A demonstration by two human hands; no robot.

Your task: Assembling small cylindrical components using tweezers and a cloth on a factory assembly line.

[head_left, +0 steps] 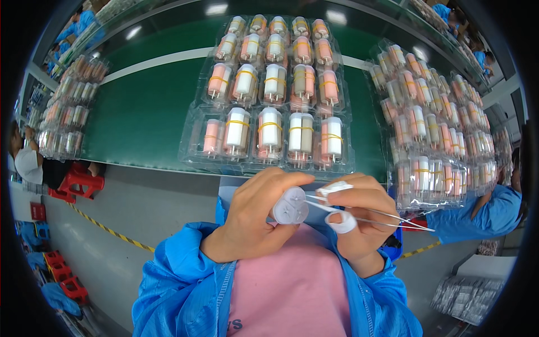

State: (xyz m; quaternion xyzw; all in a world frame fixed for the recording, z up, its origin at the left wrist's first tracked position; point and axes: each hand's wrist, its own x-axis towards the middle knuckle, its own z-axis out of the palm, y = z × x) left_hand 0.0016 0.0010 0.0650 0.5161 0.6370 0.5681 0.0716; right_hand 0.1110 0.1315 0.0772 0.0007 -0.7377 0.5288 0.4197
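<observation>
My left hand [255, 210] is closed around a pale bundle of cylinders [291, 206]. The bundle's rounded three-part end faces up, with small metal pins on it. In my right hand [362, 216] I grip metal tweezers [387, 215], whose tips reach the near edge of that end; whether they pinch a pin is too small to tell. White wraps cover parts of the right thumb [341, 221] and a finger [335, 189]. Just beyond my hands lies a clear plastic tray [188, 147] holding rows of pink, white and grey cylinder bundles [270, 128] with yellow rubber bands.
The trays rest on a green conveyor belt [140, 121] with a white stripe. More filled trays stand at the right [432, 129] and far left [70, 106]. A co-worker's blue sleeve [477, 213] is at the right; another person [31, 163] sits left near red stools [84, 180].
</observation>
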